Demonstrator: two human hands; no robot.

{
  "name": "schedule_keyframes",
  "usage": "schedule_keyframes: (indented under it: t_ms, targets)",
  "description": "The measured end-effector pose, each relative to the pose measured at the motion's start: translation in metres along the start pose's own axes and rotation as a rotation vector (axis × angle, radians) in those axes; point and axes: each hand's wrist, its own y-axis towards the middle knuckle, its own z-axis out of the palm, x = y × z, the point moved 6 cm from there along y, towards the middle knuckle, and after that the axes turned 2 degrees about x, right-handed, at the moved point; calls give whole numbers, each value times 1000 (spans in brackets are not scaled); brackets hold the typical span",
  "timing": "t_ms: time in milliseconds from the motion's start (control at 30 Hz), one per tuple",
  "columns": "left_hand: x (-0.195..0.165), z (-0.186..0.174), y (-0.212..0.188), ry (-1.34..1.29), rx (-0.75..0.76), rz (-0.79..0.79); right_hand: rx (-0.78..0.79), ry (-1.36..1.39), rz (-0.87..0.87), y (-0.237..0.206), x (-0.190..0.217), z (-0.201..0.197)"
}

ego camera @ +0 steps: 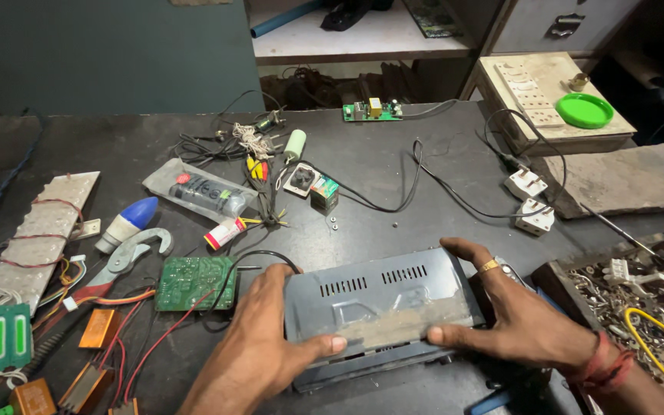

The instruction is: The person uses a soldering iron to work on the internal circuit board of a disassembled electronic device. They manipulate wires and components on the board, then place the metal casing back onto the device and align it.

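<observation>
The left hand [259,350] is closing its grip on the left end of a grey metal box [378,303], thumb lying along the front edge and fingers curling over the top. The right hand [520,319] is gripping the right end the same way, thumb pressing on the dusty front lip, a ring showing on one finger. The box, slotted with two rows of vents, is sitting on the dark worktop [393,161] at the near edge, right in front of the person. Just to its left a green circuit board [194,282] is lying flat, with a black wire looping from it toward the box. Farther left a grey wrench [128,255] and a blue-tipped bulb [126,224] are resting. To the right, a tray of screws [616,296] is sitting near two white plugs [530,201].
</observation>
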Motion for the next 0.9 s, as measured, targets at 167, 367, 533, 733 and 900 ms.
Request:
schedule_keyframes:
  t_ms: [167, 367, 533, 733, 900]
  targets:
    - [-3, -4, -1, -16, -13, -20, -36, 10, 64, 0, -7, 1]
    - [-8, -5, -2, -28, 1, -33, -55, -219, -324, -5, 20, 0]
    - [-6, -4, -2, -9, 7, -17, -48, -243, -46, -2, 13, 3]
    - [-8, -8, -7, -41, -74, 158, -60, -215, -31, -3, 16, 0]
    - [-7, -10, -7, -6, -49, 87, -71, -195, -120, -4, 20, 1]
